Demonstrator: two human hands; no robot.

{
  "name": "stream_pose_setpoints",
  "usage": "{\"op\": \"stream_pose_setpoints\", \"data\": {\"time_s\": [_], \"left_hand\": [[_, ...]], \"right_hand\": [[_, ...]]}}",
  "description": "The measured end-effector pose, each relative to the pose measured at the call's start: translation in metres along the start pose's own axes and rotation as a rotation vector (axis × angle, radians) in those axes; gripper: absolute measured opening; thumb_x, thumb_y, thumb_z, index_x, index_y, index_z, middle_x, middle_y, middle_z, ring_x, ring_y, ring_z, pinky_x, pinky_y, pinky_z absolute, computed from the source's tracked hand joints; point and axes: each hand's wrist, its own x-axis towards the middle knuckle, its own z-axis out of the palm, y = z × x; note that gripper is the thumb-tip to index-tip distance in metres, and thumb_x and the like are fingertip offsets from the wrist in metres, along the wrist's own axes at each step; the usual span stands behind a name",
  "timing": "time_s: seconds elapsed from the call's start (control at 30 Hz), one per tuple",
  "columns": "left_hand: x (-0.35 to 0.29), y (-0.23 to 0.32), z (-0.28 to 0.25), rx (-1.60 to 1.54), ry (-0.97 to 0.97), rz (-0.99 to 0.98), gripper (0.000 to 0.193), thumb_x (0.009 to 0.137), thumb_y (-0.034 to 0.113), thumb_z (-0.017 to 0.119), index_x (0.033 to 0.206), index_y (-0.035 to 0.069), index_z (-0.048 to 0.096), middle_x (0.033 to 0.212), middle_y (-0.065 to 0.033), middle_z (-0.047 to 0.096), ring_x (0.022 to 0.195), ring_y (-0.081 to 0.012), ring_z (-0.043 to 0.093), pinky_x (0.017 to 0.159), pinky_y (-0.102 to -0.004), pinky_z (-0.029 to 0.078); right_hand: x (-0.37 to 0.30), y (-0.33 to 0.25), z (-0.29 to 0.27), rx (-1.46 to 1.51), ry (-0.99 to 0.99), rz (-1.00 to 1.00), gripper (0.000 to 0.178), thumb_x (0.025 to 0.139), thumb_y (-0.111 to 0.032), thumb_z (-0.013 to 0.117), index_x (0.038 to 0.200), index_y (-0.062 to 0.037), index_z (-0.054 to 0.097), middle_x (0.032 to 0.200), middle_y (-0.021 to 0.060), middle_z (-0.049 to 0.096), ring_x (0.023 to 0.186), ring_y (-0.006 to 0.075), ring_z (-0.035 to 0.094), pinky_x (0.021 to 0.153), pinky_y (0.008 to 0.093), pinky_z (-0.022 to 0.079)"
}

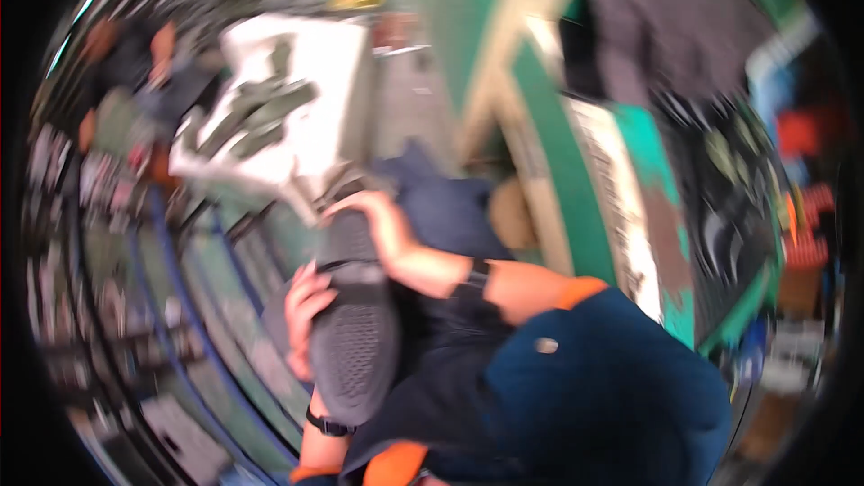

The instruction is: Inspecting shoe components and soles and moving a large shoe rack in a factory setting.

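A dark shoe (355, 351) lies sole up over my lap, its textured front part toward me and its heel pointing away. My left hand (306, 310) curls its fingers round the shoe's left edge, near the middle. At the far end my right hand (382, 225) is wrapped over the heel. Both hands are closed on the shoe, and its upper is mostly hidden beneath the sole. Just beyond the hands stands a white sack-like surface (333, 81) with several dark green pieces (256, 117) on it.
A green bench (576, 189) with wooden edging runs along the right, bearing dark grey material (675, 27) and a black plastic bag (720, 189). Blue-and-dark rack bars (184, 279) stand at the left. Another person (148, 63) is at the far left. Motion blurs much.
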Motion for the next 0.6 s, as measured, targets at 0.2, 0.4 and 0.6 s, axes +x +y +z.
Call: {"op": "stream_pose_setpoints", "data": {"time_s": [0.2, 0.4, 0.6], "left_hand": [[-0.059, 0.03, -0.042, -0.876, 0.104, -1.139, 0.096, 0.088, 0.026, 0.074, 0.163, 0.009, 0.017, 0.167, -0.0138, 0.02, 0.151, -0.0258, 0.029, 0.122, -0.0392, 0.027], [-0.06, 0.052, -0.041, -0.834, -0.031, -0.919, 0.112, 0.074, 0.026, 0.078, 0.163, 0.005, 0.014, 0.167, -0.016, 0.022, 0.153, -0.0256, 0.026, 0.122, -0.0366, 0.025], [-0.041, 0.008, -0.114, -0.796, 0.113, -0.504, 0.092, 0.076, 0.046, 0.075, 0.147, -0.001, 0.041, 0.141, -0.0361, 0.049, 0.12, -0.0444, 0.062, 0.098, -0.0518, 0.056]], "right_hand": [[0.009, 0.087, -0.022, -0.388, -0.166, -0.207, 0.039, 0.105, -0.029, 0.049, 0.121, 0.002, 0.066, 0.107, 0.0133, 0.072, 0.096, 0.0208, 0.069, 0.093, 0.0308, 0.052], [0.018, 0.068, -0.055, -0.068, -0.533, 0.716, 0.04, 0.101, -0.033, 0.058, 0.122, -0.0009, 0.068, 0.113, 0.0125, 0.072, 0.101, 0.0212, 0.07, 0.088, 0.0322, 0.055], [0.002, 0.018, -0.095, 0.741, -1.051, 0.825, 0.057, 0.103, -0.047, 0.054, 0.135, 0.0011, 0.055, 0.115, 0.0218, 0.069, 0.092, 0.0309, 0.072, 0.072, 0.0419, 0.061]]}}
